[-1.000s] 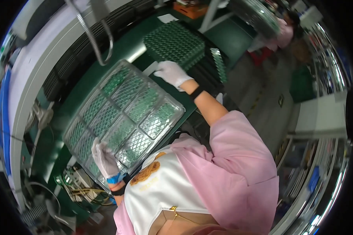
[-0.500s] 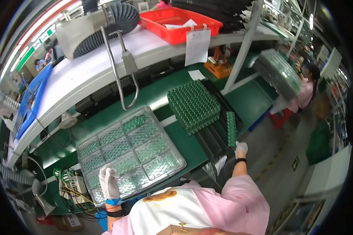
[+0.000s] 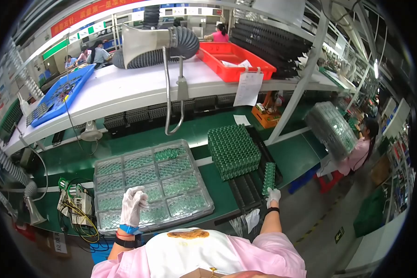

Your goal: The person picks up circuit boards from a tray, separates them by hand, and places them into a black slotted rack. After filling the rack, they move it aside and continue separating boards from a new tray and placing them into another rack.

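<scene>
My right hand point(image 3: 273, 196), in a white glove, is closed round the near end of a long green strip of circuit boards point(image 3: 269, 176), which stands out away from me. My left hand point(image 3: 134, 204), also gloved, hovers over a clear plastic tray point(image 3: 200, 183) with its fingers loosely bent and somewhat apart. Nothing shows between them. Small green pieces lie under mesh-like patterns in the tray's compartments, and a loose green cluster point(image 3: 167, 154) sits in a far one. Beyond the right hand, a block of stacked green boards point(image 3: 234, 150) rests beside black trays point(image 3: 245, 190).
A white shelf point(image 3: 129, 90) spans the far side, carrying a red bin point(image 3: 231, 69), a blue tray point(image 3: 65, 97) and a ducted hood point(image 3: 146, 44). A metal hook-shaped bar point(image 3: 168, 109) hangs down. Wired equipment point(image 3: 76, 204) stands left. A co-worker point(image 3: 363, 143) sits right near stacked clear trays point(image 3: 332, 129).
The view has swung, so the bench and shelf appear shifted. My right hand keeps the green strip and has come nearer the black trays. My left hand stays over the clear tray.
</scene>
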`<state>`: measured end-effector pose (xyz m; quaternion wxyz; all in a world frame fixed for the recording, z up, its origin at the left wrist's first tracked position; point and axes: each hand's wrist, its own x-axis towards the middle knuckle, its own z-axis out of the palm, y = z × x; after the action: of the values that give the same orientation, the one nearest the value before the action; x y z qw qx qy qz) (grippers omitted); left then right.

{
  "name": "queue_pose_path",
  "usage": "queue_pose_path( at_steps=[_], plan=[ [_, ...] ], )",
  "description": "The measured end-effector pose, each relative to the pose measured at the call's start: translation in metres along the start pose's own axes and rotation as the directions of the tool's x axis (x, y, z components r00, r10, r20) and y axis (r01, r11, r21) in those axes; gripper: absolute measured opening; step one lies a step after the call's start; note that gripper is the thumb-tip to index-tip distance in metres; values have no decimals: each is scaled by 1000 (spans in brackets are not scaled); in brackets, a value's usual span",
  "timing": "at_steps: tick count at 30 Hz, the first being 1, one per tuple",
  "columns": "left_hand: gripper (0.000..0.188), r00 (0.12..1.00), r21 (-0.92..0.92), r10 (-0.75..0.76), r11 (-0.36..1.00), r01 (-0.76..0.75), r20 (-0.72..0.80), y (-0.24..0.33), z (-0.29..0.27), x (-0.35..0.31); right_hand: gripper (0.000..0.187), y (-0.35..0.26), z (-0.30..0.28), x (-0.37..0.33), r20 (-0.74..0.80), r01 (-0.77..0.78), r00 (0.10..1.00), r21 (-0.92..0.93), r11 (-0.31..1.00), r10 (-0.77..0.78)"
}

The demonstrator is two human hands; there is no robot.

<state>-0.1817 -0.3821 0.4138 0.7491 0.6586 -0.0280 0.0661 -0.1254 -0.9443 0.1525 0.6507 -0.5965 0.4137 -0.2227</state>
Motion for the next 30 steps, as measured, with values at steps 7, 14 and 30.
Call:
queue_pose_path(
  at_steps=[7,14,30],
  plan=[
    [31,998,96,-46,994,50,-35,8,-20,-12,7,-112,-57,-126,8,416,907,153,896,-422],
    [47,752,539,552,535,-651,361,50,9,-8,12,-234,-3,-295,659,987,85,-160,-29,-747],
    [19,694,459,485,523,-718,532,3,-58,-7,27,-205,177,-441,764,916,-379,391,-92,-522]
  ],
)
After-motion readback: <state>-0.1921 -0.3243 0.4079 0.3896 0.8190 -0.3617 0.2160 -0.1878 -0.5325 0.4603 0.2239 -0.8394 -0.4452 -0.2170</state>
